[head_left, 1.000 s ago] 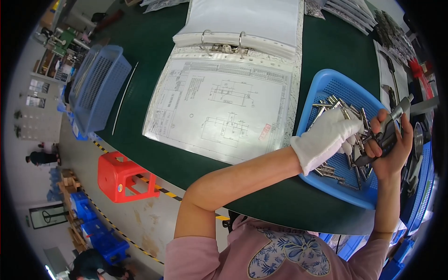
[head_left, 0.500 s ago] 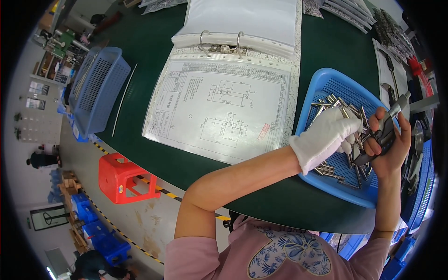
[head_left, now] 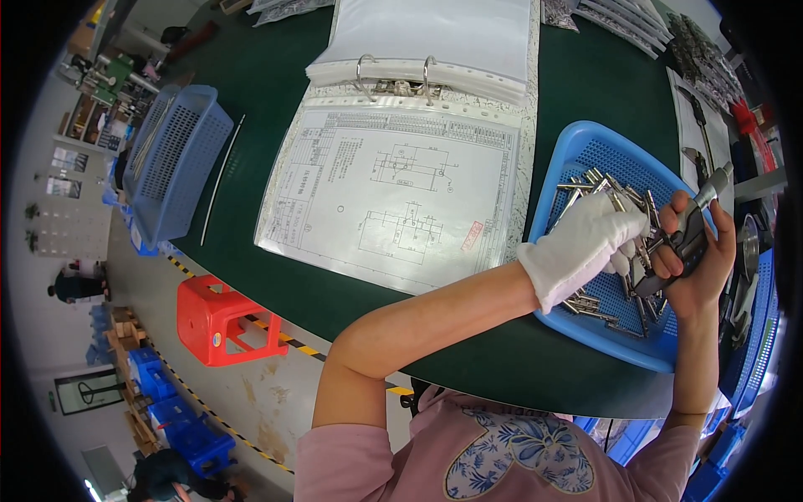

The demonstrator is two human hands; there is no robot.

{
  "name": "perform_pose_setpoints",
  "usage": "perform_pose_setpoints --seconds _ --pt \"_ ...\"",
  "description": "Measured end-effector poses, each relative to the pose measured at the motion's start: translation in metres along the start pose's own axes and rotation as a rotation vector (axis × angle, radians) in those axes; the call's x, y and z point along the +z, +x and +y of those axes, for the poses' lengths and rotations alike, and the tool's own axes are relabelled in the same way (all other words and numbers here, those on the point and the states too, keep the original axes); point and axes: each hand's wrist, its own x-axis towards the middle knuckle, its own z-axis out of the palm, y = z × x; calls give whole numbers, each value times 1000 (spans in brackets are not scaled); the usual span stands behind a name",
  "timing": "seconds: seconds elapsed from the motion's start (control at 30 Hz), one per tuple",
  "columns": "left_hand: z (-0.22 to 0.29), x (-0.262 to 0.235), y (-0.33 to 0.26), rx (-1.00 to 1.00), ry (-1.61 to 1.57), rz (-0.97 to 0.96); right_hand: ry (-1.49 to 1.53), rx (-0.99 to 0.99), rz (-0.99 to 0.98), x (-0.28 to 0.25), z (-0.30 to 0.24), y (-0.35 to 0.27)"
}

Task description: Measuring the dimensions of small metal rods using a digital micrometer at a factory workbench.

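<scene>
My left hand, in a white glove, is closed over the blue basket. Its fingertips meet the jaws of a micrometer and seem to pinch a slim metal pin, partly hidden by the fingers. Bare, my right hand wraps round the dark micrometer, whose silver thimble points up and to the right. Many shiny metal pins lie jumbled in the basket beneath both hands.
An open ring binder with a technical drawing lies left of the basket. Farther left are a thin rod and a blue-grey basket. Calipers lie at the far right. A red stool stands beyond the table edge.
The micrometer and my right hand have shifted very slightly. My left hand stays in place over the basket.
</scene>
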Motion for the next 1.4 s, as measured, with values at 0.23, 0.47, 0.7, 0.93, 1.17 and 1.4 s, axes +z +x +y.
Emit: perform_pose_setpoints --seconds 0.23,0.47,0.7,0.93,1.17,1.4 --pt "3 2 -3 -6 -22 7 4 -9 35 3 -1 -3" --pt "-4 -4 -1 -35 -37 70 89 74 142 4 5 4" --pt "-4 13 -1 -13 -90 102 88 55 67 -5 -4 -4" --pt "-3 -4 9 21 -65 -6 58 57 98 3 -3 8" --pt "-4 2 6 245 55 83 -40 -20 64 -14 -5 4" --pt "-30 47 91 124 -97 367 -7 -102 -16 -31 -17 1"
